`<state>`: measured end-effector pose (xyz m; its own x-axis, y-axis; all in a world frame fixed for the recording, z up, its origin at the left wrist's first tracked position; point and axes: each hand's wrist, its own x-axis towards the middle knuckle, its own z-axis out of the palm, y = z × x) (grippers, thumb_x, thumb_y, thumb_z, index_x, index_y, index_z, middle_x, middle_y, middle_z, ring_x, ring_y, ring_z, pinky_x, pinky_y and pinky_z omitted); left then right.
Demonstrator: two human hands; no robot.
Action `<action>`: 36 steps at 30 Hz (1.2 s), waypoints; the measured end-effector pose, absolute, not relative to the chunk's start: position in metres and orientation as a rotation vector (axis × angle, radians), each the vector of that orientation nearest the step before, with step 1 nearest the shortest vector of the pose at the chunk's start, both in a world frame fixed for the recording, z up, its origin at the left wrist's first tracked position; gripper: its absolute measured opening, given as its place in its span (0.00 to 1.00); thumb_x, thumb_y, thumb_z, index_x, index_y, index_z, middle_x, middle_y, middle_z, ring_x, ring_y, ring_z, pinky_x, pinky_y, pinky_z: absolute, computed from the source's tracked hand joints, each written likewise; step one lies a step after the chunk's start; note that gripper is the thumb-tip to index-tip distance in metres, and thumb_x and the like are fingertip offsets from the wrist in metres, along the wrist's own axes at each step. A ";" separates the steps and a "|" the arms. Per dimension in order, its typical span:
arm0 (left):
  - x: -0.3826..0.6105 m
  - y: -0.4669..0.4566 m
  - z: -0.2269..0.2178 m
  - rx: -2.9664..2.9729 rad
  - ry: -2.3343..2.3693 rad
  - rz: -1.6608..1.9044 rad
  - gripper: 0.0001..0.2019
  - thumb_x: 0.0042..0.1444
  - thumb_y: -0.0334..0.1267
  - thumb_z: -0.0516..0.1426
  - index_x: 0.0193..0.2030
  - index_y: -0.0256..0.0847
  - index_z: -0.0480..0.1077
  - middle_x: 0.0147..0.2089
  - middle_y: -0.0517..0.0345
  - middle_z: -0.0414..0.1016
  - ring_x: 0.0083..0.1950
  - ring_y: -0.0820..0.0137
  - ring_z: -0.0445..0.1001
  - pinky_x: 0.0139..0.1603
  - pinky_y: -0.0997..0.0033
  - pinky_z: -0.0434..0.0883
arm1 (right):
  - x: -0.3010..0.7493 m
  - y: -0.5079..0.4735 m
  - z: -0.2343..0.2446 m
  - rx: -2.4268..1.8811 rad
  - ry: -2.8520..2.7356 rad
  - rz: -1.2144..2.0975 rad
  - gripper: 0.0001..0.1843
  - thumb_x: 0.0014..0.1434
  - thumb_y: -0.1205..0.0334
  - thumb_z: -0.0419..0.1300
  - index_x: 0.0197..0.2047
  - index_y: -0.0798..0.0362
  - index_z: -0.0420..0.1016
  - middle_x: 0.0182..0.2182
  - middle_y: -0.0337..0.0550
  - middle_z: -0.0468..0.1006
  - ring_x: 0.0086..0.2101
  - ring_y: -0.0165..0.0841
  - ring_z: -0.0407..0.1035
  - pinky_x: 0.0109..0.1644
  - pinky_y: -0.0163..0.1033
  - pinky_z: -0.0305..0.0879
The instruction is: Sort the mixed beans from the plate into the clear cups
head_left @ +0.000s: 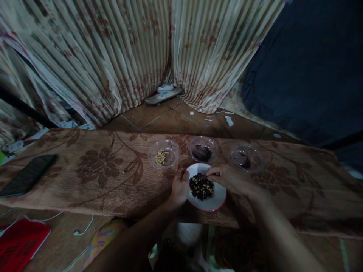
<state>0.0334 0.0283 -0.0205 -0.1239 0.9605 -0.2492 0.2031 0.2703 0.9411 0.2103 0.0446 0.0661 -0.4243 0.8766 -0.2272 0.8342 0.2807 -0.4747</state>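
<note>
A white plate with a red rim [215,202] sits on the brown flowered cloth and holds a heap of mixed dark and pale beans [201,187]. My left hand [179,187] grips the plate's left edge, fingers curled. My right hand [231,177] is closed on thin tweezers [210,175], whose tips point left over the bean heap. Beyond the plate stand three clear bowls: the left bowl [163,154] has pale beans, the middle bowl [203,149] dark beans, the right bowl [247,158] a few dark ones.
A black phone [28,174] lies at the cloth's left end. A red book [19,241] and white cable [82,228] lie on the floor at lower left. Striped curtains [119,56] hang behind, with a sandal [164,95] beneath them. A dark mattress [306,71] fills the right.
</note>
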 end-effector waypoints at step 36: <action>0.033 0.026 -0.021 1.181 1.469 1.018 0.13 0.55 0.36 0.46 0.40 0.38 0.70 0.39 0.53 0.76 0.40 0.68 0.72 0.46 0.68 0.67 | 0.138 0.068 0.073 -1.356 -1.870 0.604 0.11 0.56 0.58 0.56 0.39 0.51 0.78 0.38 0.42 0.79 0.38 0.34 0.72 0.45 0.38 0.65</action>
<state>0.0331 0.0263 -0.0214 -0.0728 0.9822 -0.1732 0.1827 0.1838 0.9658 0.1380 0.0685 0.0730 -0.1709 0.9422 0.2881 0.5958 0.3317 -0.7314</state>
